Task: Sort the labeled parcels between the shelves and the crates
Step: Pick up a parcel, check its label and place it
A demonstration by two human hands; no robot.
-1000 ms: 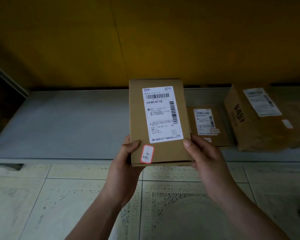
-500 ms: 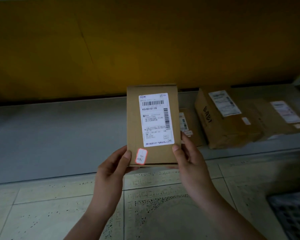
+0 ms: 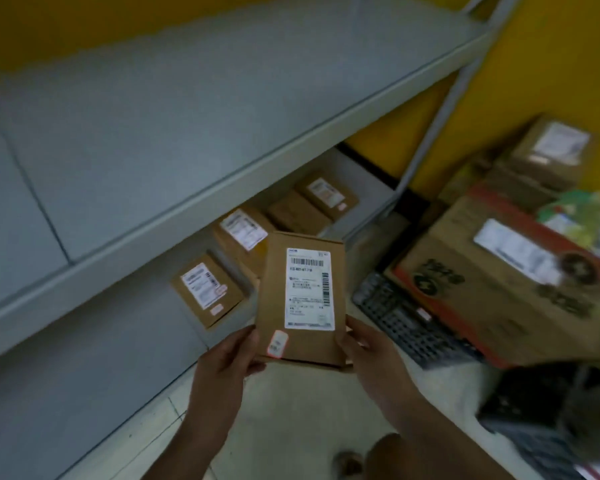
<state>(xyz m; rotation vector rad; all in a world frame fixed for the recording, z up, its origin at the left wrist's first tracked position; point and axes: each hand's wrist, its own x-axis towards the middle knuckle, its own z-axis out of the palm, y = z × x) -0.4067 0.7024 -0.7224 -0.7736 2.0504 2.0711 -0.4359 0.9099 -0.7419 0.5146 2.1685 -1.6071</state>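
Holding a flat brown cardboard parcel (image 3: 300, 299) upright in front of the body, both hands grip its lower end. Head view only.

Left hand (image 3: 225, 365): thumb laid on the parcel's front face at the lower left corner, fingers curled behind; closed on the parcel. Right hand (image 3: 371, 355): thumb on the lower right edge, fingers behind; also closed on the parcel.

Parcel face carries a white shipping label (image 3: 309, 289) with a barcode across its top, and a small red-bordered sticker (image 3: 277, 344) near the lower left corner, just beside the left thumb. Parcel is in the air, touching only the hands, above the pale tiled floor (image 3: 291, 427).

Grey metal shelving runs diagonally across the left. Upper shelf (image 3: 187, 109) shows a bare grey surface. On the lower shelf (image 3: 367, 188), behind the held parcel, sits a row of cardboard boxes: nearest labeled box (image 3: 206, 291), a second labeled box (image 3: 243, 237) partly hidden by the held parcel, an unlabeled-looking box (image 3: 296, 213), and a far labeled box (image 3: 328, 194).

To the right, blurred: a large printed carton (image 3: 499, 289) with a white label resting on a dark plastic crate (image 3: 402, 323); another labeled box (image 3: 551, 150) behind it. A second dark crate (image 3: 541, 420) at lower right. Yellow wall (image 3: 551, 64) behind.
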